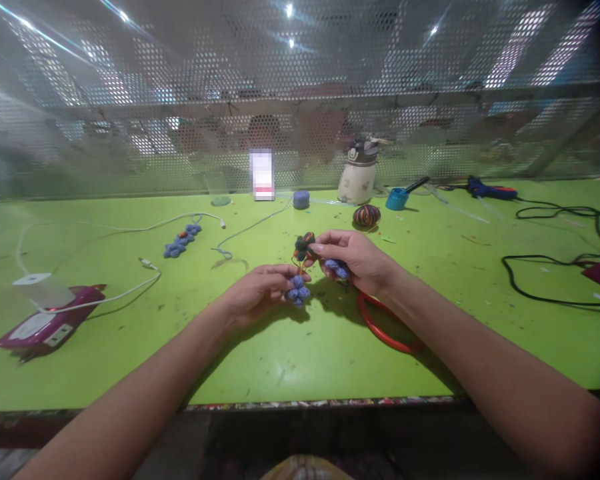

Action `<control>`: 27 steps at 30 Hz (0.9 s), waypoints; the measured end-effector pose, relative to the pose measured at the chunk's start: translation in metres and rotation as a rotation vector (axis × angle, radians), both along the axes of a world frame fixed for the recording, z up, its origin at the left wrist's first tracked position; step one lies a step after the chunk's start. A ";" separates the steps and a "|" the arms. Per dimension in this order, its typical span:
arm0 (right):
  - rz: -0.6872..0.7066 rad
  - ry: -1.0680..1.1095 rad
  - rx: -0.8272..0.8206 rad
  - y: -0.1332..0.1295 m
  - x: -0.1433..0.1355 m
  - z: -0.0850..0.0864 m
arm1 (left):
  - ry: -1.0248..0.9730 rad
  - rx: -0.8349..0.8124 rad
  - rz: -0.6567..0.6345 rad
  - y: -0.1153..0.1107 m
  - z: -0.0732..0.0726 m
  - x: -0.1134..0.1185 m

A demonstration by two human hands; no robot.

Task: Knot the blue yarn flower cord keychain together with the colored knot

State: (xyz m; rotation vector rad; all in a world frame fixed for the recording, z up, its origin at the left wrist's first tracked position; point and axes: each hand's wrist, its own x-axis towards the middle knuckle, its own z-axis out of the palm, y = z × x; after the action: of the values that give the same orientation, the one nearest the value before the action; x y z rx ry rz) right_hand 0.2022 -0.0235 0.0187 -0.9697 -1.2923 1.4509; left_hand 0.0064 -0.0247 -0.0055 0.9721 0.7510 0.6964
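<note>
My left hand [260,292] has its fingers closed on a blue crocheted flower [298,292] near the middle of the table. Just to its right, my right hand [350,257] pinches a dark multicoloured crocheted flower [304,247]. Another blue flower piece [337,268] shows below the right fingers. Orange yarn runs between the dark flower and the blue one at the left fingers. Beneath the right forearm lies a red ring [380,328], partly hidden by the arm.
Around the green table [260,373] are a blue flower strip [180,241], multicoloured yarn [367,215], blue yarn [301,199], a jug [358,175], a blue pot [397,199], a phone [263,175], a glue gun [493,191], a purple power strip [55,327] and cables.
</note>
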 end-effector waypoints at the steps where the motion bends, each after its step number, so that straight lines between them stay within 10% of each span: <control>1: 0.001 -0.009 0.007 0.000 0.001 0.000 | 0.001 -0.002 0.003 0.000 0.000 0.000; 27: 0.052 -0.026 -0.048 0.005 0.002 -0.008 | -0.016 0.033 -0.018 -0.002 0.003 0.000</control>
State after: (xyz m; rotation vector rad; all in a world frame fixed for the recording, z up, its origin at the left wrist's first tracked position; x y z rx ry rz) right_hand 0.2038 -0.0180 0.0108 -0.9967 -1.3155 1.5198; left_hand 0.0069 -0.0272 -0.0028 1.0014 0.7176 0.7021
